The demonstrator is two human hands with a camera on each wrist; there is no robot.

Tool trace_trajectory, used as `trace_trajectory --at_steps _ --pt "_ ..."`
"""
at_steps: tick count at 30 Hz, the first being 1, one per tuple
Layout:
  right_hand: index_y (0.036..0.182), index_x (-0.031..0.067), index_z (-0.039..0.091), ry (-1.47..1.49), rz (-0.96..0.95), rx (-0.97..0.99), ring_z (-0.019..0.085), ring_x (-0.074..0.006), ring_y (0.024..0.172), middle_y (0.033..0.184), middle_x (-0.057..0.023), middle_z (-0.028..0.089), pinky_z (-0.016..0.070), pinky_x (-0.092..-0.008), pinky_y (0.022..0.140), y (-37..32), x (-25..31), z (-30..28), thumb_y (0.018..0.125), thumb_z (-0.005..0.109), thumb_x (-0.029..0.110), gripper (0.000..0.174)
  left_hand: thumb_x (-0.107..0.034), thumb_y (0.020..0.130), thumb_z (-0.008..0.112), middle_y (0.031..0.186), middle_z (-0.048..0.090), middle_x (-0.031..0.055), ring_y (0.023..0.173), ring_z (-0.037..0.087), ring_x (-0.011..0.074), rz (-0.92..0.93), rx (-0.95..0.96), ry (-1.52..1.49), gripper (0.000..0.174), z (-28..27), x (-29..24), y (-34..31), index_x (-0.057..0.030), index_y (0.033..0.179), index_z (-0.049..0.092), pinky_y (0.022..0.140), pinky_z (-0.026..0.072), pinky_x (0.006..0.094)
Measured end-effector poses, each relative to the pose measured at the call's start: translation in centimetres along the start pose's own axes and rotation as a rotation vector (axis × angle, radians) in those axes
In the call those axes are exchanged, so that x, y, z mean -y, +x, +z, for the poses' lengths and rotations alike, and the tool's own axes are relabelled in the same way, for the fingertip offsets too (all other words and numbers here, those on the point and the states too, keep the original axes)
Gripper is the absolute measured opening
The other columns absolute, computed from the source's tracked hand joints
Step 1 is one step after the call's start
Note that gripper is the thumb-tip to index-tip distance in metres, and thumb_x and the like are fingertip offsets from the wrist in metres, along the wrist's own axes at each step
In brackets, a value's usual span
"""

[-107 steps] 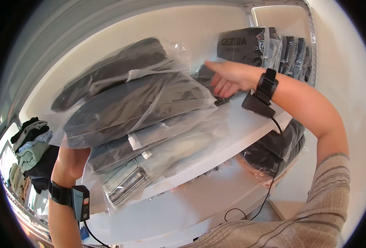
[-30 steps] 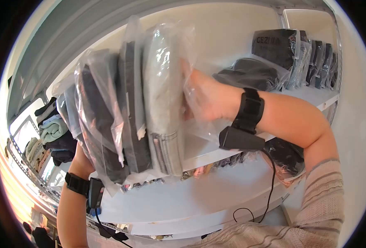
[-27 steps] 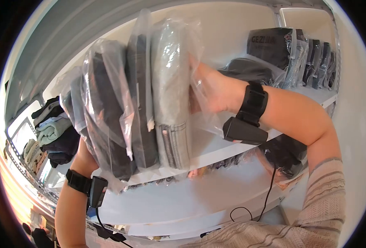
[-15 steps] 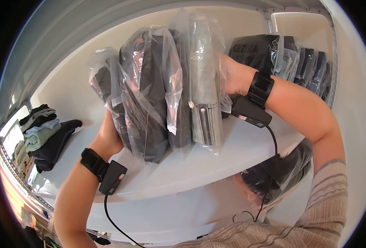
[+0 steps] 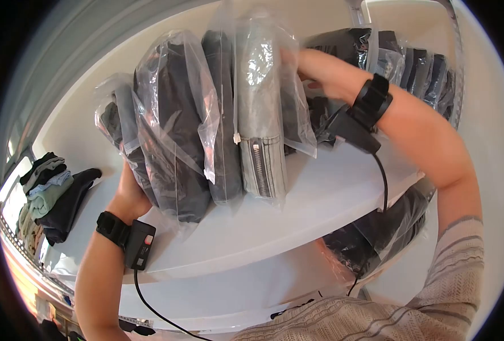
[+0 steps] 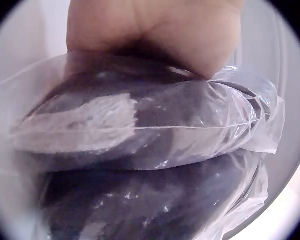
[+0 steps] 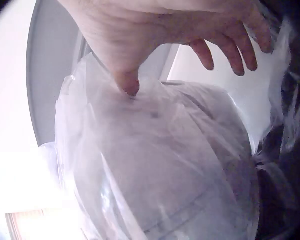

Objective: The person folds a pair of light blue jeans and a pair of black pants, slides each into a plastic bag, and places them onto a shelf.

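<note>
A person is holding a row of clear plastic bags of folded dark and grey garments (image 5: 206,125) upright, their lower ends meeting the white shelf (image 5: 331,193) near its front edge. The left hand (image 5: 128,196) is pressing its palm against the outermost dark bag; whether its fingers are curling round the far side cannot be told. The right hand (image 5: 320,71) is lying wide, fingers spread, its thumb pushing on the plastic of the grey zip-fronted garment bag (image 5: 260,113) at the other end.

The slick plastic is likely to slide, so even pressure from both ends, applied low as well as high, seems wise, with every bag's lower end seated on the shelf before either hand eases.
</note>
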State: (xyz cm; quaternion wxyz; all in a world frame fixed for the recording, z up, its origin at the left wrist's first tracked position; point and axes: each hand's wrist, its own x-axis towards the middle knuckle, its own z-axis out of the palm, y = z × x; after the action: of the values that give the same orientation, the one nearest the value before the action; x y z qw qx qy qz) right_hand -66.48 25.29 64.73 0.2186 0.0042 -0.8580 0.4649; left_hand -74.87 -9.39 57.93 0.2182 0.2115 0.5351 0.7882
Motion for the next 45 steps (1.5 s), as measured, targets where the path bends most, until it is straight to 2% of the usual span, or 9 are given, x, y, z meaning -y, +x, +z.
trace_trajectory --at_steps 7,8,11,19,23,29,34,41,45 --pt "0.134 0.0074 0.042 -0.107 0.104 -0.081 0.034 -0.0291 0.125 0.137 -0.0163 0.039 0.0231 -0.0476 0.100 -2.6 -0.2 -0.7 0.078 0.046 0.070 0.085 -0.065 0.088 0.030 0.140 0.038 0.0100 0.125 0.041 0.0253 0.025 0.119 0.049 0.073 0.2 -0.1 0.1 -0.0129 0.140 0.032 0.105 0.0328 0.0420" --pt "0.131 0.0062 0.045 -0.086 0.041 -0.079 0.047 -0.0245 0.098 0.129 -0.0168 0.043 0.0372 -0.0421 0.090 -1.5 -1.4 -1.2 0.080 0.049 0.064 0.077 -0.064 0.089 0.030 0.140 0.038 0.0101 0.125 0.041 0.0251 0.036 0.141 0.054 0.072 0.2 -0.1 0.1 -0.0126 0.140 0.032 0.105 0.0329 0.0416" --pt "0.127 0.0067 0.048 -0.208 0.138 -0.057 0.050 -0.0241 0.095 0.125 -0.0157 0.046 0.0392 -0.0409 0.085 0.2 -3.1 -2.5 0.080 0.049 0.065 0.074 -0.056 0.092 0.034 0.130 0.049 0.0102 0.116 0.049 0.0254 0.020 0.174 0.018 0.062 0.5 0.0 0.0 -0.0104 0.134 0.041 0.101 0.0380 0.0418" --pt "0.110 0.0084 0.059 -0.680 0.494 0.062 0.061 -0.0226 0.082 0.108 -0.0111 0.060 0.0474 -0.0362 0.067 1.5 -2.8 -3.5 0.079 0.049 0.066 0.066 -0.060 0.090 0.031 0.138 0.040 0.0111 0.124 0.042 0.0266 0.039 0.169 0.073 0.070 0.4 0.1 0.2 -0.0083 0.138 0.034 0.105 0.0320 0.0421" --pt "0.098 0.0080 0.061 -0.391 0.542 0.150 0.060 -0.0185 0.061 0.096 -0.0077 0.064 0.0478 -0.0315 0.051 1.3 -3.4 -3.6 0.084 0.050 0.056 0.051 -0.059 0.091 0.030 0.138 0.041 0.0106 0.123 0.043 0.0265 0.037 0.189 0.081 0.069 -0.3 0.1 0.7 -0.0083 0.137 0.035 0.105 0.0322 0.0420" --pt "0.103 0.0062 0.057 0.089 0.318 0.105 0.056 -0.0205 0.074 0.100 -0.0089 0.058 0.0482 -0.0387 0.070 -1.5 -2.6 -0.7 0.082 0.052 0.057 0.055 -0.057 0.091 0.032 0.135 0.044 0.0106 0.120 0.046 0.0254 0.019 0.196 0.046 0.066 -0.3 0.1 0.5 -0.0087 0.136 0.037 0.103 0.0352 0.0413" --pt "0.093 0.0040 0.060 0.808 0.121 0.146 0.061 -0.0194 0.077 0.087 -0.0080 0.063 0.0520 -0.0371 0.072 -1.4 -1.9 1.7 0.092 0.049 0.030 0.029 -0.057 0.091 0.031 0.133 0.046 0.0089 0.119 0.047 0.0251 0.015 0.205 0.046 0.066 0.1 -0.1 0.3 -0.0088 0.135 0.039 0.102 0.0352 0.0406" --pt "0.097 0.0005 0.061 0.651 -0.135 0.109 0.060 -0.0207 0.087 0.096 -0.0124 0.063 0.0499 -0.0376 0.076 1.8 0.4 1.9 0.089 0.052 0.022 0.024 -0.058 0.090 0.033 0.131 0.048 0.0097 0.116 0.048 0.0252 0.003 0.147 0.038 0.067 0.2 -0.1 0.0 -0.0087 0.134 0.040 0.101 0.0372 0.0403" --pt "0.090 -0.0002 0.064 0.347 -0.178 -0.029 0.061 -0.0222 0.071 0.086 -0.0147 0.064 0.0502 -0.0371 0.060 2.5 3.7 2.6 0.083 0.060 0.019 0.021 -0.061 0.089 0.034 0.133 0.046 0.0109 0.119 0.047 0.0265 -0.007 0.181 -0.022 0.070 -0.5 0.2 0.5 -0.0081 0.135 0.039 0.102 0.0360 0.0416"
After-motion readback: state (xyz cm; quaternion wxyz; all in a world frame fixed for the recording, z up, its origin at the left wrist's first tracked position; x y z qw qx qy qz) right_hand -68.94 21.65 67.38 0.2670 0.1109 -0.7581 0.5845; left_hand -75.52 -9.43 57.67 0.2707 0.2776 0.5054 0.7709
